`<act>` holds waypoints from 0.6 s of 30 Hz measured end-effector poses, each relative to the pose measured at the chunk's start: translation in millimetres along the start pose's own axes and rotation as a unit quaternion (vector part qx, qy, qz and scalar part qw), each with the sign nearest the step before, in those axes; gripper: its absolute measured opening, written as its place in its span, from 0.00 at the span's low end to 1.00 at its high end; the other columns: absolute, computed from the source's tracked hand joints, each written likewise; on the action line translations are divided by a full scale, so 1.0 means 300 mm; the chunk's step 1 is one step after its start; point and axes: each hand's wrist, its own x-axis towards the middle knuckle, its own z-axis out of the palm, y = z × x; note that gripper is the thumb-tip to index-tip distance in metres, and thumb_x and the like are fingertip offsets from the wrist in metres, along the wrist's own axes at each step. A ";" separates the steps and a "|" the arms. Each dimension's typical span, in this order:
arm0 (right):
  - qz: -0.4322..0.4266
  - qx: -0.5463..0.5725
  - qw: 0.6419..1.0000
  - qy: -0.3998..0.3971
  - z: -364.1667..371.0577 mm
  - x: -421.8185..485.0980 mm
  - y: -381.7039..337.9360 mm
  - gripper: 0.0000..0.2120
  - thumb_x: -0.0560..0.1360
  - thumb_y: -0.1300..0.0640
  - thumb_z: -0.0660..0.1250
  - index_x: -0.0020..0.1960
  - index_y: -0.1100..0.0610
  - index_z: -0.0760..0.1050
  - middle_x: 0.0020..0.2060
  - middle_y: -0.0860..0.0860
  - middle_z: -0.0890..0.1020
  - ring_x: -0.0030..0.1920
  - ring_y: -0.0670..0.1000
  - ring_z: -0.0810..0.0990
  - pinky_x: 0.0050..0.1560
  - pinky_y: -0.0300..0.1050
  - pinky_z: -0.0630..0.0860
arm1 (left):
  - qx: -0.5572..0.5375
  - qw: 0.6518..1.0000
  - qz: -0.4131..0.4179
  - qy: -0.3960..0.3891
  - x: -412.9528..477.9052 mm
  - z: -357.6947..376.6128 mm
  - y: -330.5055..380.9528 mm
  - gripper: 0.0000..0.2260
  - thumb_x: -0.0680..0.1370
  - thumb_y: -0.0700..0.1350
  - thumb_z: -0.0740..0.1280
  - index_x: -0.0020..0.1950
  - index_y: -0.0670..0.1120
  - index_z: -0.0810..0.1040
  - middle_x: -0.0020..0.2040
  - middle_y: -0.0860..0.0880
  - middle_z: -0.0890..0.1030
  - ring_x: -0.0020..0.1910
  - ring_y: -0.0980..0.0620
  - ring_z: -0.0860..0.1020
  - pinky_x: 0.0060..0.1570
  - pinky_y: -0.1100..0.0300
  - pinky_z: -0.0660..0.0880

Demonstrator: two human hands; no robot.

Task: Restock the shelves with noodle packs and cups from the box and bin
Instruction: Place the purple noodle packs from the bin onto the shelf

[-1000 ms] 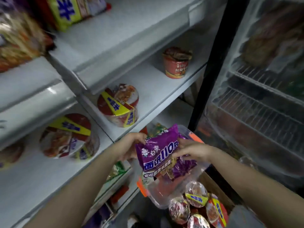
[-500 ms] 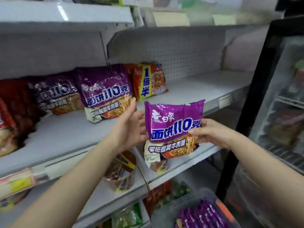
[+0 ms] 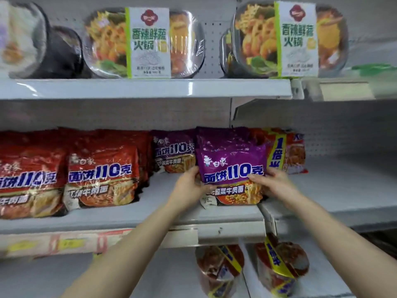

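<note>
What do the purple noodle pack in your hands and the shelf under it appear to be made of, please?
The purple noodle pack looks like thin glossy plastic film: it crinkles and catches highlights. The shelf looks like painted metal, smooth and pale grey-white with a soft sheen, though the finish could be a coating. Left hand and right hand both hold the pack.

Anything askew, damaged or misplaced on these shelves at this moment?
Nothing damaged or spilled. The purple noodle pack, held by the left hand and right hand, stands upright on the middle shelf before matching purple packs. Two cups below lie tipped.
</note>
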 end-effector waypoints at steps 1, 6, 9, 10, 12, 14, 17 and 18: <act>0.003 -0.002 1.000 0.002 0.008 0.009 0.011 0.28 0.63 0.51 0.78 0.60 0.60 0.77 0.51 0.52 0.85 0.49 0.51 0.85 0.51 0.45 0.80 | 0.008 1.000 0.002 0.010 0.004 0.009 -0.008 0.17 0.72 0.49 0.77 0.57 0.48 0.76 0.45 0.57 0.81 0.41 0.62 0.77 0.38 0.68 0.72; -0.020 -0.088 0.996 0.004 0.005 0.049 0.030 0.31 0.65 0.56 0.79 0.62 0.56 0.65 0.55 0.51 0.80 0.50 0.45 0.80 0.45 0.36 0.77 | 0.030 0.999 0.014 0.027 0.043 0.027 -0.017 0.12 0.74 0.48 0.75 0.54 0.47 0.79 0.45 0.51 0.81 0.44 0.51 0.79 0.41 0.60 0.74; -0.026 -0.234 0.971 -0.039 0.017 0.058 0.030 0.51 0.55 0.47 0.85 0.68 0.53 0.58 0.58 0.47 0.75 0.59 0.47 0.76 0.61 0.47 0.76 | 0.053 0.998 0.025 0.035 0.062 0.022 -0.024 0.11 0.75 0.46 0.74 0.54 0.46 0.79 0.44 0.49 0.81 0.42 0.51 0.77 0.42 0.59 0.73; -0.039 -0.262 0.964 -0.031 0.021 0.060 0.032 0.51 0.53 0.46 0.85 0.67 0.51 0.60 0.58 0.45 0.74 0.59 0.46 0.76 0.63 0.47 0.74 | 0.052 0.998 0.023 0.035 0.064 0.023 -0.025 0.10 0.75 0.46 0.74 0.54 0.46 0.78 0.43 0.50 0.80 0.41 0.53 0.76 0.39 0.61 0.72; -0.078 -0.282 0.956 -0.003 0.024 0.051 0.020 0.44 0.53 0.48 0.85 0.62 0.47 0.64 0.55 0.42 0.74 0.56 0.43 0.76 0.59 0.44 0.74 | 0.045 0.998 0.017 0.035 0.060 0.024 -0.022 0.11 0.75 0.47 0.74 0.53 0.47 0.77 0.41 0.52 0.78 0.39 0.56 0.75 0.35 0.67 0.69; -0.092 -0.304 0.948 0.018 0.026 0.046 0.014 0.44 0.54 0.46 0.84 0.63 0.48 0.66 0.56 0.43 0.75 0.56 0.45 0.76 0.58 0.47 0.76 | 0.040 0.999 0.008 0.027 0.057 0.020 -0.021 0.13 0.74 0.48 0.75 0.54 0.48 0.75 0.40 0.54 0.77 0.38 0.57 0.75 0.32 0.68 0.68; -0.079 -0.304 0.949 0.031 0.017 0.028 0.019 0.47 0.52 0.41 0.83 0.66 0.49 0.65 0.59 0.46 0.76 0.58 0.48 0.77 0.60 0.54 0.77 | 0.032 0.999 -0.019 0.012 0.048 0.006 -0.013 0.23 0.71 0.48 0.78 0.61 0.48 0.72 0.43 0.55 0.77 0.39 0.59 0.76 0.34 0.66 0.68; -0.076 -0.294 0.952 0.032 0.017 0.017 0.020 0.48 0.53 0.41 0.83 0.67 0.50 0.65 0.60 0.47 0.76 0.59 0.49 0.77 0.60 0.55 0.77 | 0.027 0.999 -0.025 0.009 0.048 0.004 -0.010 0.27 0.70 0.48 0.79 0.64 0.47 0.71 0.44 0.54 0.78 0.41 0.59 0.76 0.35 0.65 0.70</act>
